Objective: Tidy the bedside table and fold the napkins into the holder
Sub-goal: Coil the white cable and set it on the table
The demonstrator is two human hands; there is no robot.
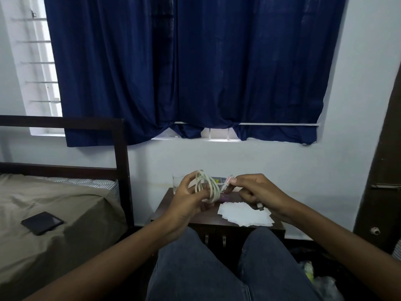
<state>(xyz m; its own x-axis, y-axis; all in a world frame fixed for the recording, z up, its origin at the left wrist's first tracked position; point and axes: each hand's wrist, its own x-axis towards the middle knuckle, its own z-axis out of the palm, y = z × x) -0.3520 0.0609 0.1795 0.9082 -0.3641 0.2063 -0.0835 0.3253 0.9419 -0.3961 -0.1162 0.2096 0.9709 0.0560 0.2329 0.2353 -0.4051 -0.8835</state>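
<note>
A white cable [208, 187], round and smooth, is wound in a loose coil above the table [173, 207]. The left hand [186, 198] holds the coil, its fingers curled around the loops. The right hand [256, 192] pinches one end of the cable between thumb and forefinger, and a small grey plug sticks out under this hand.

The napkins [245, 216] are thin white paper squares, and they lie in an untidy flat pile on the right part of the dark wooden table. A clear glass [176, 181] stands at the back left corner. A grey box [218, 180] behind the hands is mostly hidden, so I cannot say what it is. No writing can be read anywhere.

To the left there is a bed [54, 203] with a wrinkled beige sheet, and a flat black phone [41, 223] lies on it. A dark blue curtain [184, 68] hangs in soft folds on the wall.
</note>
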